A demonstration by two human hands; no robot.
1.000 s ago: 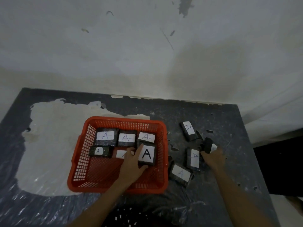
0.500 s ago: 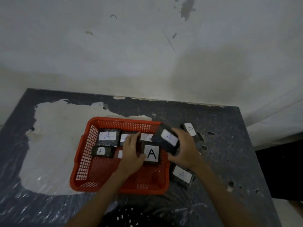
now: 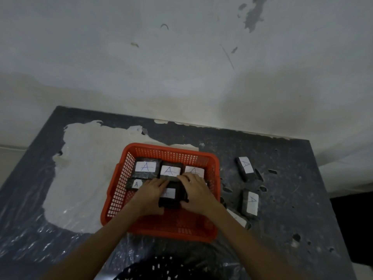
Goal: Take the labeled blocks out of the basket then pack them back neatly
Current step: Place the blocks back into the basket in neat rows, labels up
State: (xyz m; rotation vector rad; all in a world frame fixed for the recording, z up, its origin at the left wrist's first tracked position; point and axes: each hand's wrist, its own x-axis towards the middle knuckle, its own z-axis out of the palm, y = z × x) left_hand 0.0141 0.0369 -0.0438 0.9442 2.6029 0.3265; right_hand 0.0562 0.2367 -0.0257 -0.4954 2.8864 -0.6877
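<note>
An orange mesh basket (image 3: 118,190) stands mid-table. Along its far wall lie three dark blocks with white "A" labels (image 3: 147,167) (image 3: 170,171) (image 3: 194,171); a smaller labeled block (image 3: 135,183) lies at the left of the second row. Both my hands are inside the basket. My left hand (image 3: 150,194) and my right hand (image 3: 196,194) press from either side on one dark labeled block (image 3: 169,197) in the second row. Outside, to the right, lie labeled blocks (image 3: 245,167) (image 3: 250,203), and another (image 3: 238,218) is partly hidden by my right forearm.
The dark table (image 3: 292,219) has a large pale patch (image 3: 80,168) left of the basket and small dark fragments (image 3: 262,187) among the loose blocks. A stained wall rises behind. A dark perforated object (image 3: 161,268) sits at the near edge.
My right hand carried a block from above the basket's right rim down into the second row. My left hand shifted onto that block's left side. The camera view tilted slightly.
</note>
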